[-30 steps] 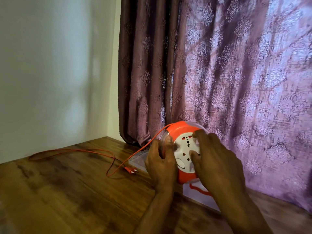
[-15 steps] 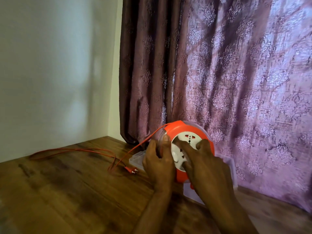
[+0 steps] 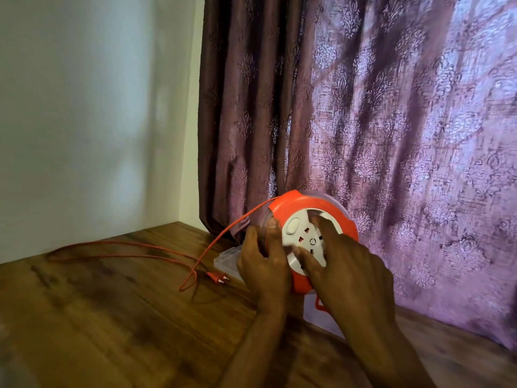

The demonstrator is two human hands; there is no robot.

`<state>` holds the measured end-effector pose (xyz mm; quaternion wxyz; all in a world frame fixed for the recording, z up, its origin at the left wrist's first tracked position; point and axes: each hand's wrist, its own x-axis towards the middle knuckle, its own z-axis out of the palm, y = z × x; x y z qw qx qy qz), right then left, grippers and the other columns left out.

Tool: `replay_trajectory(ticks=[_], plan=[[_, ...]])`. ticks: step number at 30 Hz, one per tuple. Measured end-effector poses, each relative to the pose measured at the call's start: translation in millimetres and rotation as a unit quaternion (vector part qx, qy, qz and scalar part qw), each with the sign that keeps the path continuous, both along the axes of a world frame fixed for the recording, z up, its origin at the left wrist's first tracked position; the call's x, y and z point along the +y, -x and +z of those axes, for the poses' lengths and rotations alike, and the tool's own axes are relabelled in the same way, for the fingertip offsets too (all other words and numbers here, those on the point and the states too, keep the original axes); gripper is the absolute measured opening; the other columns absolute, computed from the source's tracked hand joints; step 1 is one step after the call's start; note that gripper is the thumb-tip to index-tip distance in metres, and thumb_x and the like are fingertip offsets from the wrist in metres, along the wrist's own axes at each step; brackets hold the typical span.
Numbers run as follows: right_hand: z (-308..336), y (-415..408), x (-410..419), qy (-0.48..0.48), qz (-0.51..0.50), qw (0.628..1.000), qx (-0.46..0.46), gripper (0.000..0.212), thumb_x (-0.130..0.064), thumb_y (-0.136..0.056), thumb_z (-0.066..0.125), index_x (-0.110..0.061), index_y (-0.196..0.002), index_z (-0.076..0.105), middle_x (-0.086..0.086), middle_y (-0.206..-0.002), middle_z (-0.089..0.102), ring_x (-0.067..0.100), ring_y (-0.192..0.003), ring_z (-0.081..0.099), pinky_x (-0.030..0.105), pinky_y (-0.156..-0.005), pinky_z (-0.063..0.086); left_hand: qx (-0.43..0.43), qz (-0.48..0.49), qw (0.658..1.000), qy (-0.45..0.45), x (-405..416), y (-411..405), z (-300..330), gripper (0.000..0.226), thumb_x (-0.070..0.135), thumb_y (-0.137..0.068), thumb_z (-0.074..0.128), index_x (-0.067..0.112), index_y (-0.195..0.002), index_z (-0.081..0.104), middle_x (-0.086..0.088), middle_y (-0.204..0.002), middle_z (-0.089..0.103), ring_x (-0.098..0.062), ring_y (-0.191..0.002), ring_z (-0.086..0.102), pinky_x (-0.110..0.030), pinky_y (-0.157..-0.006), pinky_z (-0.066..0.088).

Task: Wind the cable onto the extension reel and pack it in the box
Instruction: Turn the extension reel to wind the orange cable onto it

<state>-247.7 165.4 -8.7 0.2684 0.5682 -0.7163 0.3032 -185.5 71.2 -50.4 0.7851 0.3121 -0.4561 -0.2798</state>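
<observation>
A person's two hands work an orange extension reel [image 3: 313, 217] standing on edge on a wooden table [image 3: 112, 317], close in front of a purple patterned curtain [image 3: 391, 121]. The left hand [image 3: 264, 266] grips the reel's left rim, fingers curled around its edge. The right hand [image 3: 347, 271] presses straight fingers against the white socket face [image 3: 303, 239]. An orange cable [image 3: 156, 249] runs from the top of the reel down to the table, loops out to the left, and ends in a plug [image 3: 217, 278] lying near the left hand. A clear plastic box [image 3: 228, 260] sits partly hidden behind the hands.
</observation>
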Motion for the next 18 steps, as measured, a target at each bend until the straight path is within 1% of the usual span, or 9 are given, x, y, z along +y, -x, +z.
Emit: replay_trajectory(ticks=[2, 3, 5, 7, 8, 10, 12, 14, 18], plan=[[0, -3, 0, 0.0, 0.014, 1.0, 0.003, 0.061, -0.064, -0.087, 0.037, -0.044, -0.141, 0.016, -0.003, -0.119, 0.059, 0.026, -0.098, 0.062, 0.034, -0.066, 0.043, 0.01, 0.017, 1.0, 0.007, -1, -2, 1, 0.038, 0.052, -0.09, 0.047, 0.018, -0.082, 0.061, 0.004, -0.076, 0.069, -0.012, -0.076, 0.068, -0.04, -0.071, 0.058], [1, -4, 1, -0.004, 0.017, 1.0, 0.006, 0.061, -0.062, -0.087, 0.037, -0.044, -0.141, 0.015, -0.003, -0.123, 0.057, 0.025, -0.101, 0.061, 0.034, -0.068, 0.044, 0.012, 0.021, 1.0, 0.009, -1, -2, 1, 0.04, 0.052, -0.091, 0.046, 0.016, -0.085, 0.062, 0.004, -0.078, 0.07, -0.011, -0.077, 0.068, -0.035, -0.07, 0.058], [2, -4, 2, -0.008, 0.017, 1.0, 0.015, 0.061, -0.061, -0.088, 0.037, -0.043, -0.143, 0.015, -0.003, -0.127, 0.056, 0.023, -0.104, 0.061, 0.033, -0.071, 0.046, 0.006, 0.018, 1.0, 0.006, -1, -2, 1, 0.037, 0.055, -0.093, 0.046, 0.022, -0.085, 0.061, 0.007, -0.079, 0.069, -0.008, -0.078, 0.067, -0.027, -0.069, 0.053], [3, -5, 4, -0.008, 0.019, 1.0, 0.019, 0.062, -0.062, -0.088, 0.036, -0.043, -0.143, 0.016, -0.003, -0.123, 0.059, 0.023, -0.102, 0.061, 0.033, -0.072, 0.047, -0.001, 0.011, 1.0, -0.005, -1, -2, 1, 0.026, 0.058, -0.091, 0.043, 0.037, -0.079, 0.053, 0.014, -0.077, 0.065, -0.003, -0.078, 0.064, -0.023, -0.07, 0.049], [4, -5, 4, -0.011, 0.019, 1.0, 0.017, 0.062, -0.062, -0.087, 0.036, -0.043, -0.143, 0.016, -0.003, -0.121, 0.059, 0.023, -0.102, 0.061, 0.034, -0.073, 0.047, 0.0, 0.008, 1.0, -0.007, 0, -2, 2, 0.026, 0.059, -0.092, 0.043, 0.039, -0.077, 0.051, 0.015, -0.076, 0.064, -0.003, -0.078, 0.064, -0.026, -0.07, 0.051], [4, -6, 5, -0.017, 0.018, 1.0, 0.014, 0.061, -0.061, -0.088, 0.036, -0.043, -0.143, 0.016, -0.004, -0.119, 0.06, 0.023, -0.103, 0.06, 0.035, -0.075, 0.047, 0.004, 0.003, 1.0, -0.01, -1, -2, 1, 0.031, 0.062, -0.09, 0.044, 0.035, -0.076, 0.05, 0.01, -0.076, 0.066, -0.006, -0.078, 0.066, -0.035, -0.072, 0.057], [4, -6, 6, -0.032, 0.01, 0.999, 0.017, 0.06, -0.06, -0.089, 0.036, -0.041, -0.143, 0.017, -0.005, -0.119, 0.061, 0.022, -0.104, 0.06, 0.034, -0.077, 0.046, 0.01, -0.002, 1.0, -0.003, 0, -2, 0, 0.037, 0.065, -0.085, 0.045, 0.029, -0.077, 0.053, 0.005, -0.076, 0.068, -0.011, -0.077, 0.068, -0.04, -0.072, 0.059], [6, -6, 7, -0.043, -0.005, 0.999, 0.022, 0.057, -0.059, -0.089, 0.037, -0.042, -0.141, 0.022, -0.005, -0.118, 0.063, 0.023, -0.103, 0.061, 0.034, -0.077, 0.046, 0.001, 0.004, 1.0, 0.007, 0, 1, -3, 0.045, 0.063, -0.084, 0.046, 0.02, -0.08, 0.056, -0.002, -0.079, 0.069, -0.019, -0.078, 0.067, -0.046, -0.073, 0.058], [15, 0, 13, -0.019, -0.016, 0.999, 0.023, 0.042, -0.051, -0.087, 0.048, -0.042, -0.127, 0.042, -0.004, -0.113, 0.064, 0.028, -0.096, 0.062, 0.037, -0.075, 0.047, -0.034, 0.032, 0.999, 0.014, 3, 7, -8, 0.048, 0.06, -0.086, 0.046, 0.014, -0.076, 0.053, -0.004, -0.073, 0.065, -0.022, -0.072, 0.06, -0.044, -0.071, 0.052]])
